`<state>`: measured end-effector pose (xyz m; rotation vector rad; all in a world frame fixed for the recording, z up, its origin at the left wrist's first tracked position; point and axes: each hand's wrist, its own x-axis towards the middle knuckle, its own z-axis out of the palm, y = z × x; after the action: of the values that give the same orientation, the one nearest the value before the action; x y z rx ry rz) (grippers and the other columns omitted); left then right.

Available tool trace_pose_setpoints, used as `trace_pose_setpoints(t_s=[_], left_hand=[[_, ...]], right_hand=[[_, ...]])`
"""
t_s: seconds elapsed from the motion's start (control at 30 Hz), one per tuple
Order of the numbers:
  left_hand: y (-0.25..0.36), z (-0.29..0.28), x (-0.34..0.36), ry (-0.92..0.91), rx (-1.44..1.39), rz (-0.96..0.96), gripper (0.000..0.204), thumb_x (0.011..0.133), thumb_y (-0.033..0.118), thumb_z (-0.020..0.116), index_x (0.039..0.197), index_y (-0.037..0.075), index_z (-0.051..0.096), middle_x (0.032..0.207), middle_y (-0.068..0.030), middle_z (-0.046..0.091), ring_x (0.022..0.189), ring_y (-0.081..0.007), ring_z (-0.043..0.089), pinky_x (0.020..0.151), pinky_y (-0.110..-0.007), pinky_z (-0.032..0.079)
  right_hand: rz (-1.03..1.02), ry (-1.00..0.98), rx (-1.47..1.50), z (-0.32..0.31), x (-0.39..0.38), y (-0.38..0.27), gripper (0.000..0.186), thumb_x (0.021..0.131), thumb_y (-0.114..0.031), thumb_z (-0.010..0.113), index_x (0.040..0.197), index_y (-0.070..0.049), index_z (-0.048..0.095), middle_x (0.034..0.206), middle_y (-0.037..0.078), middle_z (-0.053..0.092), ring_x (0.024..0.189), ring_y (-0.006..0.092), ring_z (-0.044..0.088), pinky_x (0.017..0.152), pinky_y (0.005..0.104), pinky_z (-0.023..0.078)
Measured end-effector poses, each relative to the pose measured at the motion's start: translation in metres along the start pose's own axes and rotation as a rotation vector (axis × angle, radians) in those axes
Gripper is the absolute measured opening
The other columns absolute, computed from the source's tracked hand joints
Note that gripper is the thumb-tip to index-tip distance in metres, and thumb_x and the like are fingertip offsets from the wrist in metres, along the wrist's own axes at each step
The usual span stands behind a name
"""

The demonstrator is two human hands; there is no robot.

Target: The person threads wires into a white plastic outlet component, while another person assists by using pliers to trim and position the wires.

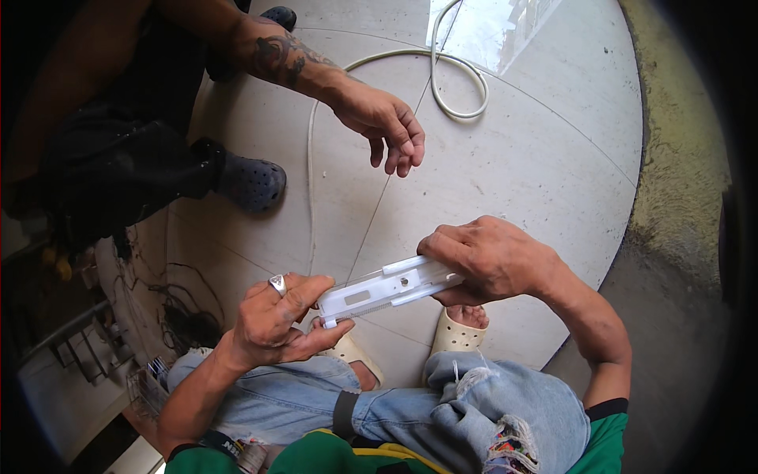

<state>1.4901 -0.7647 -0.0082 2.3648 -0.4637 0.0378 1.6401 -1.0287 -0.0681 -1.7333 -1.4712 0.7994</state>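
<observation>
A long white plastic piece (371,294) with a slot, a round hole and a toothed lower edge is held tilted above my lap, its right end higher. My left hand (276,317), with a ring on one finger, pinches its left end between thumb and fingers. Around the right end, my right hand (491,261) is closed, thumb and fingers on either side. A second white sleeve-like part overlaps the piece near that hand; whether the two are joined I cannot tell. What lies under my right fingers is hidden.
Another person's tattooed arm and loosely curled hand (385,130) reach in from the upper left, apart from the piece. A pale cable (462,114) loops over the tiled floor (521,174). Dark tangled wires (189,312) lie at left. Rough concrete (679,150) borders the right.
</observation>
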Motion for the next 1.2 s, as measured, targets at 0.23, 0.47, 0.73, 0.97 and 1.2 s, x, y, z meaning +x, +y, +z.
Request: trace_pose_setpoints(t_s=[0.23, 0.47, 0.73, 0.97, 1.2], left_hand=[[-0.002, 0.002, 0.002, -0.010, 0.022, -0.006, 0.048, 0.070, 0.016, 0.084, 0.106, -0.006, 0.063, 0.068, -0.0099, 0.061, 0.053, -0.0174, 0.060, 0.046, -0.027, 0.045], [-0.003, 0.003, 0.003, -0.020, 0.027, -0.001, 0.049, 0.070, 0.018, 0.084, 0.108, -0.006, 0.063, 0.069, -0.0100, 0.061, 0.053, -0.0169, 0.060, 0.046, -0.028, 0.045], [-0.003, 0.001, 0.000, -0.057, 0.052, -0.011, 0.049, 0.069, 0.017, 0.085, 0.107, -0.005, 0.063, 0.070, -0.0100, 0.062, 0.054, -0.0164, 0.060, 0.046, -0.028, 0.046], [-0.002, -0.002, -0.001, -0.025, -0.010, -0.051, 0.048, 0.068, 0.016, 0.087, 0.105, -0.004, 0.064, 0.072, -0.0110, 0.065, 0.057, -0.0163, 0.062, 0.049, -0.027, 0.048], [-0.003, -0.003, 0.000, 0.005, 0.018, -0.003, 0.047, 0.069, 0.016, 0.086, 0.104, -0.005, 0.064, 0.070, -0.0106, 0.064, 0.056, -0.0166, 0.062, 0.048, -0.027, 0.047]], right_hand=[[0.001, 0.006, -0.022, -0.001, 0.003, 0.001, 0.047, 0.075, -0.023, 0.079, 0.105, -0.005, 0.048, 0.087, 0.012, 0.062, 0.073, 0.0328, 0.066, 0.064, 0.0430, 0.052], [-0.008, -0.011, -0.031, -0.001, 0.007, 0.000, 0.046, 0.075, -0.023, 0.079, 0.105, -0.006, 0.048, 0.087, 0.012, 0.062, 0.072, 0.0317, 0.066, 0.063, 0.0426, 0.052], [-0.003, -0.023, 0.010, 0.003, 0.006, 0.002, 0.046, 0.077, -0.025, 0.079, 0.105, -0.006, 0.048, 0.088, 0.012, 0.062, 0.072, 0.0323, 0.066, 0.063, 0.0428, 0.052], [0.017, -0.026, 0.004, 0.003, 0.003, 0.006, 0.045, 0.078, -0.027, 0.078, 0.105, -0.007, 0.048, 0.087, 0.012, 0.062, 0.073, 0.0322, 0.065, 0.064, 0.0429, 0.051], [0.008, -0.009, -0.014, 0.000, 0.005, 0.003, 0.044, 0.079, -0.027, 0.077, 0.104, -0.007, 0.047, 0.086, 0.011, 0.061, 0.071, 0.0324, 0.065, 0.063, 0.0431, 0.051]])
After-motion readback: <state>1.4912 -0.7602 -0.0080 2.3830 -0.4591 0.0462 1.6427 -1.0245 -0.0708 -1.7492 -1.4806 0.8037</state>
